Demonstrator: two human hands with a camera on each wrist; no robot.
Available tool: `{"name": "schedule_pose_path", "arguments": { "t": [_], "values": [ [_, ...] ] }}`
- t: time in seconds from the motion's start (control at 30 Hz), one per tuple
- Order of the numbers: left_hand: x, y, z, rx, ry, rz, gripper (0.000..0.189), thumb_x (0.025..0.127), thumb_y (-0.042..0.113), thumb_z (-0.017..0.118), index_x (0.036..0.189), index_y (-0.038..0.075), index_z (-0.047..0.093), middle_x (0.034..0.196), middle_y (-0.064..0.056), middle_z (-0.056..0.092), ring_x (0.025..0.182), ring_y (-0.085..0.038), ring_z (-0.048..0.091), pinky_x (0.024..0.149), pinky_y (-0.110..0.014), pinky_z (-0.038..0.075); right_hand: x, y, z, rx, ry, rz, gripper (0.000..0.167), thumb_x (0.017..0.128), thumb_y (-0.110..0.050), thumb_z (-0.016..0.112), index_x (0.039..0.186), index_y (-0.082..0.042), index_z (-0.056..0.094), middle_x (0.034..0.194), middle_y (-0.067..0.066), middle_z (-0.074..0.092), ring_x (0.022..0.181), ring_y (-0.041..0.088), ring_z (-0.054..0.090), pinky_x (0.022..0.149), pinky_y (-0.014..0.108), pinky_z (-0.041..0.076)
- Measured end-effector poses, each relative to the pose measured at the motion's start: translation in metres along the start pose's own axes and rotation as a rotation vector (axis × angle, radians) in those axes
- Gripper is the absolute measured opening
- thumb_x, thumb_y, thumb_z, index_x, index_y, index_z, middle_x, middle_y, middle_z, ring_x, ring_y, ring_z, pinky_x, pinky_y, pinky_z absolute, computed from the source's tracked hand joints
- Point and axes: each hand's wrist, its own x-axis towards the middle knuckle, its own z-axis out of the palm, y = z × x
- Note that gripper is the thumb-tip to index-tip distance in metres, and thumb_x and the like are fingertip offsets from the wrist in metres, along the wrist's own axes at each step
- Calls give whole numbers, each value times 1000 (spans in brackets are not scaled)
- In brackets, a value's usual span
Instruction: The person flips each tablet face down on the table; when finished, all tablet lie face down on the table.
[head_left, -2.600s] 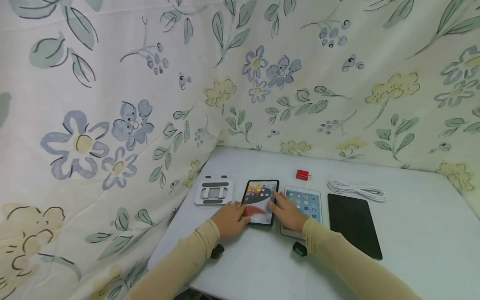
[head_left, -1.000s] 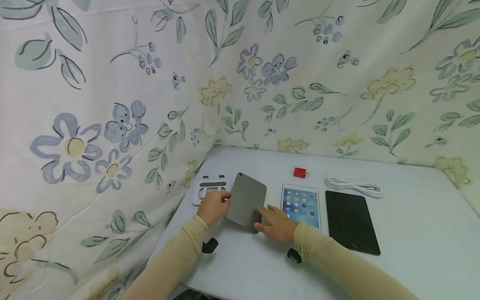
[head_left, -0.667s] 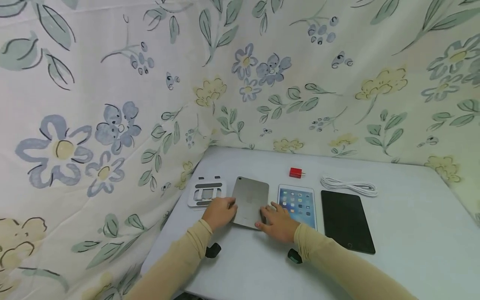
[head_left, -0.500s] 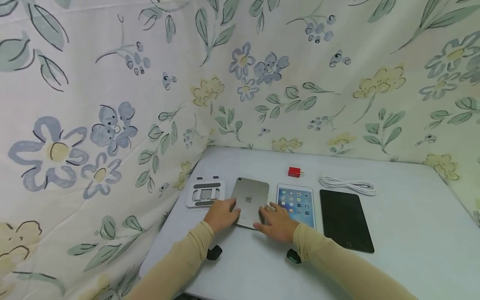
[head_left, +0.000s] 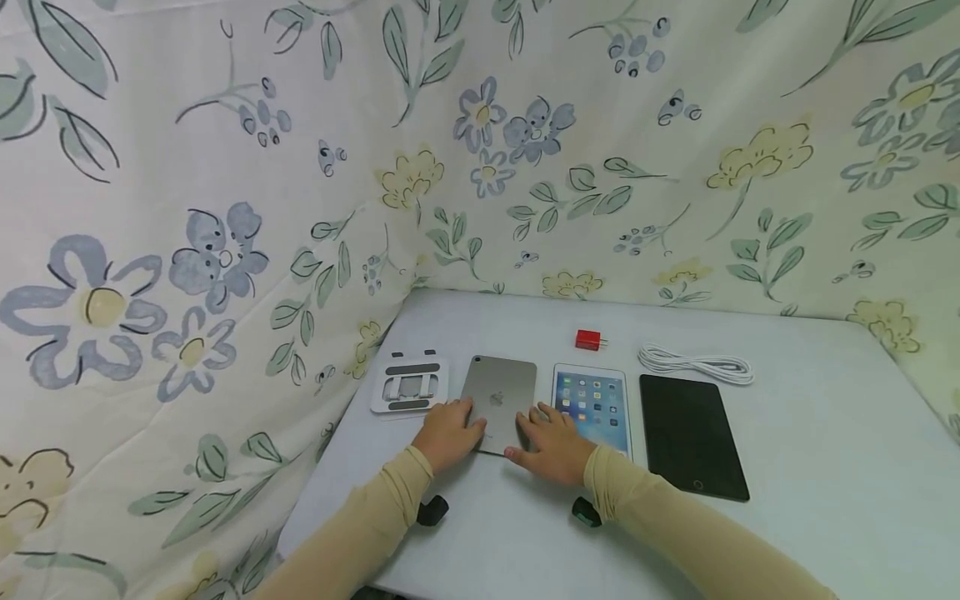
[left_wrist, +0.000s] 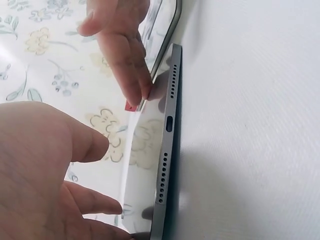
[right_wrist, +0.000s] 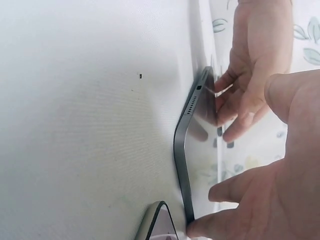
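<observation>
A grey tablet (head_left: 498, 392) lies face down on the table, its metal back with the apple logo upward. My left hand (head_left: 448, 435) is at its left edge, the fingers extended along that side and the thumb over the lower corner. On the opposite edge, the fingers of my right hand (head_left: 555, 446) rest, loosely spread. The left wrist view shows the tablet's bottom edge (left_wrist: 169, 124) with a charging port between two rows of speaker holes. From the right wrist, fingertips meet the tablet's side (right_wrist: 182, 172) while the thumb stays apart from it.
Left of the tablet lies a flat white stand (head_left: 408, 385) with grey pads. To the right are a white tablet (head_left: 592, 400) with its screen lit and a black tablet (head_left: 690, 433). A red charger plug (head_left: 588, 340) and a coiled white cable (head_left: 697, 365) lie behind them.
The grey tablet was screen up between both hands; it has been turned over and laid face down. The left hand has since shifted slightly right along it.
</observation>
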Motion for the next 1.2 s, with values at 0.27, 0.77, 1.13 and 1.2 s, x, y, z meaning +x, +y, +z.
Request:
{"name": "schedule_pose_path", "arguments": {
  "t": [0.27, 0.77, 1.13, 1.2],
  "values": [
    [0, 6, 1, 67, 13, 31, 53, 108, 38, 57, 135, -6, 65, 132, -29, 68, 121, -50, 63, 104, -60, 47, -2, -1, -3, -24, -13, -5, 87, 105, -69, 48, 166, -7, 39, 171, 21, 29, 161, 42, 13, 126, 65, 12],
    [0, 11, 6, 167, -21, -33, 67, 110, 47, 52, 148, -9, 56, 148, -32, 56, 136, -52, 52, 113, -66, 39, -7, 1, -8, 32, -29, -9, 81, 109, -62, 47, 166, -6, 38, 172, 22, 28, 161, 44, 11, 125, 67, 11],
    [1, 39, -4, 49, 52, 177, 77, 110, 45, 57, 164, -4, 33, 165, -21, 42, 145, -48, 43, 116, -66, 35, -38, 42, -40, 111, 56, 47, 71, 113, -43, 51, 168, -2, 31, 171, 28, 24, 159, 52, 5, 120, 77, 6],
    [3, 47, -3, 46, 19, 212, 75, 111, 44, 57, 163, -5, 36, 165, -22, 42, 147, -49, 41, 117, -66, 34, -44, 50, -44, 120, 67, 59, 71, 113, -42, 51, 167, -1, 31, 171, 29, 24, 158, 54, 5, 119, 77, 6]
  ]
}}
